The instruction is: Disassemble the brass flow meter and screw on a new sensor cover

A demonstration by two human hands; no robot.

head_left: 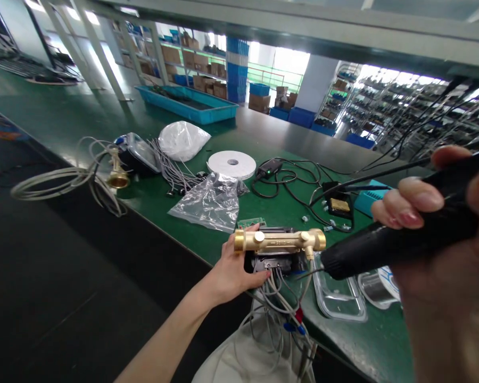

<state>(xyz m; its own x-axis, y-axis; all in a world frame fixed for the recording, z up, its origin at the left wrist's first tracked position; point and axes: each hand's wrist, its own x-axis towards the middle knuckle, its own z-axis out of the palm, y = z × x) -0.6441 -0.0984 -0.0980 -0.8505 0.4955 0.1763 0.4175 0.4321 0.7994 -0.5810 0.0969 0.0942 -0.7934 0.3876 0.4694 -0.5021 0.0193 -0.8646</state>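
My left hand (233,274) grips the left end of a black meter housing (277,262) with a brass pipe body (277,242) along its top. Its thumb lies along the near side, where several grey cables (277,290) come out and hang over the table edge. In my right hand (443,234) is a black electric screwdriver (395,239), fingers wrapped round its body. The thin bit (311,272) points left, close to the cables at the housing's right end; whether it touches anything I cannot tell.
A clear plastic tray (339,298) and a solder wire spool (377,290) lie at right. Beyond are a plastic bag (209,202), a white tape roll (231,164), black cords (291,178) and a blue tray (187,103). Another meter (138,154) with coiled cable sits left.
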